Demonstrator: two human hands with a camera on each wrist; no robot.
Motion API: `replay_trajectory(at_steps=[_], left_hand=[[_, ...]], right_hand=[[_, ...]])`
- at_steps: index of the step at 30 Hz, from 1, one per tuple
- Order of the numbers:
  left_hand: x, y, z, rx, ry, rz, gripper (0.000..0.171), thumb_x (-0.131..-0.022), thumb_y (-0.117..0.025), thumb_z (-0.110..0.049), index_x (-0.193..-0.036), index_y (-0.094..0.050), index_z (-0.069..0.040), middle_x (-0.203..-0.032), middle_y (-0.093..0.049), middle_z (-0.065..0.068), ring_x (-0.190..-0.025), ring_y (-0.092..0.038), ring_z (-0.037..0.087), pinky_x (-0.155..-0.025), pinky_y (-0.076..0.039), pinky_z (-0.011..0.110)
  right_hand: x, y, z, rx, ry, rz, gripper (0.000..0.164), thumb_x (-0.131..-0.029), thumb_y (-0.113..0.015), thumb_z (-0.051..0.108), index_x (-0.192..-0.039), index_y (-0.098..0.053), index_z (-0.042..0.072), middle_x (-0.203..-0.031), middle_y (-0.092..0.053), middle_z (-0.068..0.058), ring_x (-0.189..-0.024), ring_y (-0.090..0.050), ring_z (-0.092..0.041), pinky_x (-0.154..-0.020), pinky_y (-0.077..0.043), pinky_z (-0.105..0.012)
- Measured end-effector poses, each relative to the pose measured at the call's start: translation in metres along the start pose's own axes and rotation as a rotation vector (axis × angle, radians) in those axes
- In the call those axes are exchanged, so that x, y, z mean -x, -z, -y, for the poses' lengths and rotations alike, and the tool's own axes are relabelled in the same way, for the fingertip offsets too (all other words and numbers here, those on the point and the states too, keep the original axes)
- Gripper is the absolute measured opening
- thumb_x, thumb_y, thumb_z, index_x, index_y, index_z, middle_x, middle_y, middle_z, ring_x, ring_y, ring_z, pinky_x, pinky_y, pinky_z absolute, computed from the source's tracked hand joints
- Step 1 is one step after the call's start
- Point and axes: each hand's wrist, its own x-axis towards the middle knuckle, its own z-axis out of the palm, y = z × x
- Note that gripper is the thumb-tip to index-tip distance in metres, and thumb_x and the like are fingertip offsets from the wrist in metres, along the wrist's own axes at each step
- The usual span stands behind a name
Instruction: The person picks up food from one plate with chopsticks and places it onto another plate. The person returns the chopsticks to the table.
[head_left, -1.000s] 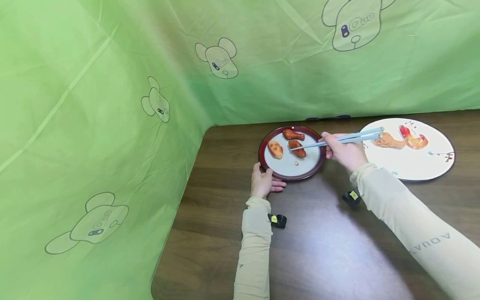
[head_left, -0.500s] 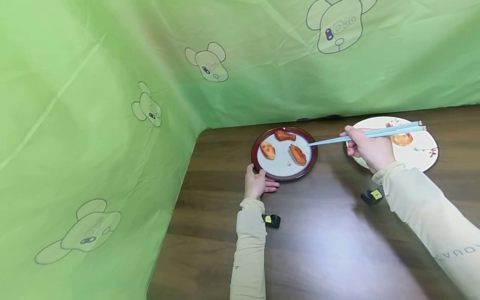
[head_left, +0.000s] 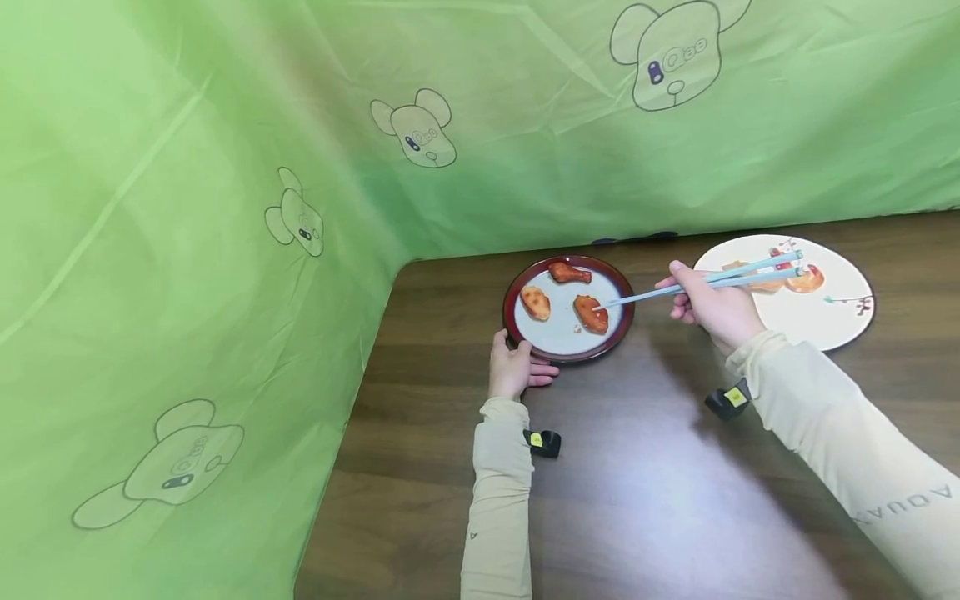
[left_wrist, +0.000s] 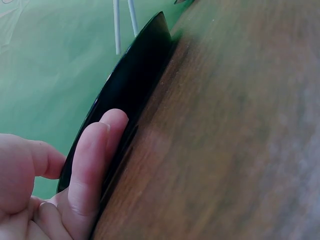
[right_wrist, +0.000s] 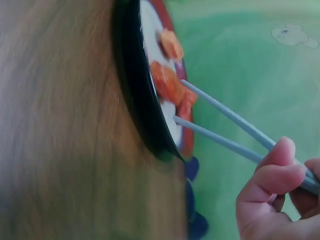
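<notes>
Cloth (head_left: 487, 200), green and patterned, formed the backdrop to a brown wood-grain surface (head_left: 600, 467). Toward its far right lay a white oval plate (head_left: 802, 325), bearing an orange curled piece (head_left: 807, 282). To the left, well apart, sat a round plate (head_left: 510, 308) with a dark red rim. The step in hand was judged to be work with chopsticks (right_wrist: 225, 111) over this round plate: bringing their tips to a reddish-brown piece (head_left: 592, 318). The next move seemed to call for straddling that piece and squeezing the tips together without pushing it toward the rim. The right hand (head_left: 716, 308), reaching in from the right, clamped the chopsticks between thumb and fingers; their tips stood apart, and whether they touched the piece could not be told. The left hand (head_left: 513, 364) held the round plate at its near left rim, thumb at the edge, two nearly straight fingers along the dark outer wall. The reddish-brown piece lay right of centre, with a drumstick (head_left: 566, 272) behind and a paler piece (head_left: 535, 302) to the left. Smallest was a crumb (head_left: 577, 328) just beside it.
</notes>
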Motion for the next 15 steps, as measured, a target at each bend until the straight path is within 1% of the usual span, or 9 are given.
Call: replay_trajectory(at_steps=[3, 6, 8, 10, 12, 13, 15], left_hand=[[0.000, 0.000, 0.000, 0.008, -0.007, -0.001, 0.062, -0.100, -0.040, -0.011, -0.153, -0.010, -0.008, -0.080, -0.070, 0.029, -0.059, -0.072, 0.028, -0.051, -0.061, 0.035], [0.000, -0.001, -0.001, 0.015, -0.012, -0.001, 0.062, -0.099, -0.040, -0.010, -0.153, -0.009, -0.007, -0.081, -0.069, 0.031, -0.059, -0.071, 0.028, -0.050, -0.061, 0.034], [0.000, 0.000, -0.002, 0.017, -0.007, 0.000, 0.062, -0.099, -0.040, -0.010, -0.153, -0.009, -0.007, -0.081, -0.069, 0.031, -0.058, -0.071, 0.027, -0.050, -0.061, 0.034], [0.000, 0.000, -0.002, 0.016, -0.005, 0.001, 0.063, -0.099, -0.040, -0.010, -0.153, -0.009, -0.007, -0.081, -0.069, 0.030, -0.058, -0.071, 0.027, -0.050, -0.061, 0.034], [0.000, 0.001, -0.001, 0.014, -0.006, 0.000, 0.062, -0.099, -0.040, -0.010, -0.153, -0.010, -0.007, -0.080, -0.069, 0.029, -0.058, -0.071, 0.027, -0.050, -0.061, 0.034], [0.000, 0.001, -0.001, 0.014, -0.006, 0.000, 0.062, -0.099, -0.040, -0.010, -0.153, -0.010, -0.007, -0.080, -0.069, 0.029, -0.058, -0.071, 0.027, -0.050, -0.061, 0.034], [0.000, 0.001, 0.000, 0.015, -0.008, 0.001, 0.062, -0.099, -0.040, -0.010, -0.153, -0.010, -0.007, -0.080, -0.069, 0.030, -0.059, -0.071, 0.028, -0.050, -0.061, 0.034]], right_hand=[[-0.003, -0.005, -0.001, -0.100, -0.038, 0.022, 0.033, -0.096, -0.050, 0.048, -0.076, -0.070, 0.031, -0.064, -0.056, 0.009, -0.054, -0.057, -0.003, -0.054, -0.054, -0.016], [-0.008, -0.012, -0.002, -0.118, -0.042, 0.052, 0.033, -0.097, -0.050, 0.046, -0.076, -0.070, 0.030, -0.065, -0.055, 0.009, -0.054, -0.057, -0.002, -0.054, -0.055, -0.017], [-0.011, -0.017, -0.001, -0.095, -0.040, 0.064, 0.032, -0.097, -0.051, 0.046, -0.077, -0.070, 0.029, -0.064, -0.055, 0.009, -0.054, -0.057, -0.002, -0.053, -0.054, -0.017], [-0.012, -0.022, 0.001, -0.014, -0.025, 0.074, 0.032, -0.096, -0.050, 0.049, -0.081, -0.070, 0.028, -0.063, -0.055, 0.011, -0.054, -0.057, -0.002, -0.054, -0.052, -0.017], [-0.011, -0.028, 0.005, 0.102, 0.013, 0.065, 0.039, -0.095, -0.050, 0.052, -0.089, -0.073, 0.021, -0.062, -0.056, 0.011, -0.054, -0.057, -0.002, -0.054, -0.049, -0.019], [-0.010, -0.031, 0.007, 0.169, 0.044, 0.057, 0.044, -0.094, -0.050, 0.054, -0.093, -0.073, 0.017, -0.062, -0.057, 0.010, -0.055, -0.057, -0.003, -0.055, -0.048, -0.020], [-0.007, -0.037, 0.012, 0.314, 0.135, 0.058, 0.052, -0.095, -0.047, 0.055, -0.099, -0.073, 0.010, -0.062, -0.060, 0.003, -0.056, -0.056, -0.006, -0.054, -0.044, -0.023]])
